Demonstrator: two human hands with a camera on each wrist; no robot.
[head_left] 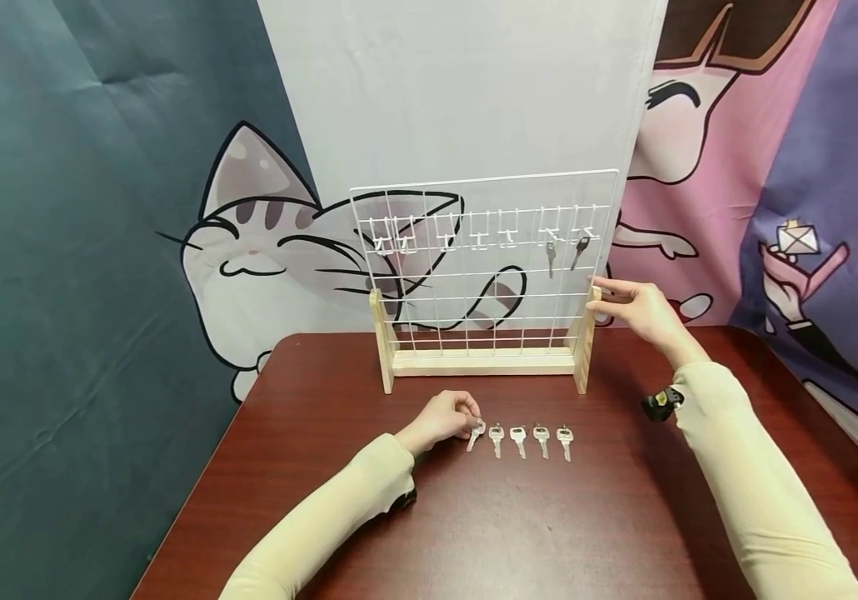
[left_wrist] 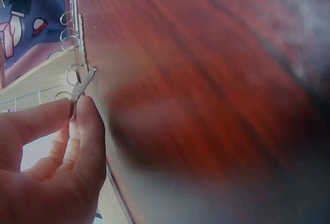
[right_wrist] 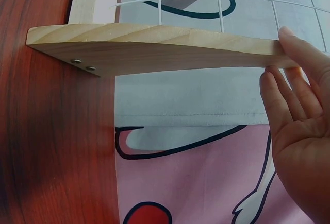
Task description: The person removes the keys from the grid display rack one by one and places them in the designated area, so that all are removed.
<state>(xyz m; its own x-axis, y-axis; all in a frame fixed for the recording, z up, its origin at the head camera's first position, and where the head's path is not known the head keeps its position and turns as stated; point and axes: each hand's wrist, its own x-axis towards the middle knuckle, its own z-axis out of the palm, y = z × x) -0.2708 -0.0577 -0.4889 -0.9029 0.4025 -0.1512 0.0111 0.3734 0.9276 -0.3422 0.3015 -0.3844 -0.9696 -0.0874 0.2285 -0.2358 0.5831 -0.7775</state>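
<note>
My left hand (head_left: 442,419) is low over the table, pinching a silver key (left_wrist: 85,83) between thumb and fingertips. That key is at the left end of a row; several more keys (head_left: 519,442) lie to its right, each with a small ring. Behind them stands a white wire grid rack (head_left: 466,297) on a wooden base. My right hand (head_left: 642,312) grips the top of the rack's right wooden side post (right_wrist: 154,49), thumb on one side and fingers on the other. Two keys (head_left: 551,259) hang from hooks at the grid's upper right.
Several white hooks (head_left: 446,242) with no keys run along the grid's upper part, left of the hanging keys. The dark red-brown table (head_left: 474,533) ends behind the rack, at a cloth backdrop (head_left: 504,92) with cartoon figures. Black wrist straps (head_left: 661,403) sit over pale sleeves.
</note>
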